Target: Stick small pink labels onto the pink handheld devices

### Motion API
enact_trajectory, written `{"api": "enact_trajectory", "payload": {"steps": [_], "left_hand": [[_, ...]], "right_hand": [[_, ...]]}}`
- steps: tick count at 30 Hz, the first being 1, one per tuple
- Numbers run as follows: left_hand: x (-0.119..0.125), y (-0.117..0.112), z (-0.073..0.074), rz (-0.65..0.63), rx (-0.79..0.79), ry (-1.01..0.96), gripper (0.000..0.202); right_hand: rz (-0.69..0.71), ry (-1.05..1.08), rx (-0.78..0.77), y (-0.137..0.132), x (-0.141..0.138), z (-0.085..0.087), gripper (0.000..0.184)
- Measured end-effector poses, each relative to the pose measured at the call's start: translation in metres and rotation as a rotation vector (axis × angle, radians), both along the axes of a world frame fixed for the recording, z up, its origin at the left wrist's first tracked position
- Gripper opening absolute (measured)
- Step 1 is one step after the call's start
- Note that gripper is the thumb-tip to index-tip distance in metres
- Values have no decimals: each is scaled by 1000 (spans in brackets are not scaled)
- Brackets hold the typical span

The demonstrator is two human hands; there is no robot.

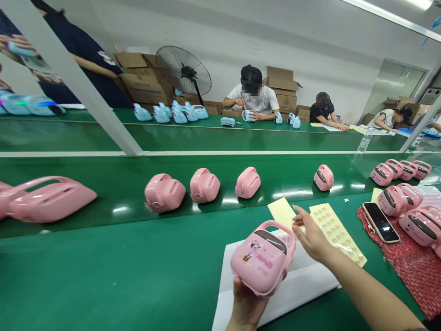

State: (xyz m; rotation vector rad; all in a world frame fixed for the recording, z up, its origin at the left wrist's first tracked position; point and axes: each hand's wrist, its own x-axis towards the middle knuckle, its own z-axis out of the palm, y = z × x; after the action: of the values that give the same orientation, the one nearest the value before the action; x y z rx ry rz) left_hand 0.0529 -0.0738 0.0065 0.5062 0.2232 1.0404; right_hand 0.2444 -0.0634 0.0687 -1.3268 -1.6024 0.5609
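Observation:
My left hand [247, 301] grips a pink handled plastic case [257, 266] from below, tilted with its printed face toward me. The print shows a cartoon figure and lettering, under a dark glossy strip. Close to the case's loop handle is my right hand [312, 236], its fingers bent and somewhat apart. Whether a tiny piece sticks to a fingertip I cannot make out. Beneath both hands lies a white paper sheet [303, 285], with a yellowish sticker sheet [337, 232] on its right and a pale yellow sheet [280, 209] behind.
Several pink cases [205, 186] stand along the glossy green strip behind the worktop. At right, a phone [381, 222] and more pink cases [418, 225] rest on red bubble wrap [406, 271]. A slanted white post [86, 92] rises at left. Across sit co-workers [263, 99] with blue cases.

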Motion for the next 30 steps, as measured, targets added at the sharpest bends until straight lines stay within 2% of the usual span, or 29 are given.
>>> {"api": "enact_trajectory", "payload": {"steps": [3, 6, 10, 14, 16, 18, 20, 23, 26, 30], "left_hand": [[-10, 7, -10, -56, 16, -99, 51], [-14, 15, -19, -24, 40, -123, 49], [-8, 18, -22, 14, 26, -149, 41], [-1, 15, -17, 36, 12, -154, 37], [0, 14, -14, 69, -14, -117, 37], [0, 12, -11, 90, -44, -62, 40], [1, 10, -6, 87, -74, -29, 44], [4, 4, 3, 46, -134, -43, 51], [9, -3, 13, -12, -188, -60, 64], [14, -9, 21, -31, -204, -24, 74]], "right_hand": [[-75, -321, 75, 1, 28, -23, 58], [-47, -519, 88, 1, 41, -49, 67], [-41, -595, 202, -4, 38, -72, 68], [-30, -537, 281, -12, 34, -78, 61], [-40, -411, 282, -16, 28, -72, 54], [-93, -188, 224, -20, 16, -54, 48], [-132, 107, 119, -23, -1, -29, 50], [-11, 493, -46, -27, -28, 10, 56], [64, 637, -157, -27, -46, 33, 58], [57, 651, -221, -25, -54, 36, 63]]}}
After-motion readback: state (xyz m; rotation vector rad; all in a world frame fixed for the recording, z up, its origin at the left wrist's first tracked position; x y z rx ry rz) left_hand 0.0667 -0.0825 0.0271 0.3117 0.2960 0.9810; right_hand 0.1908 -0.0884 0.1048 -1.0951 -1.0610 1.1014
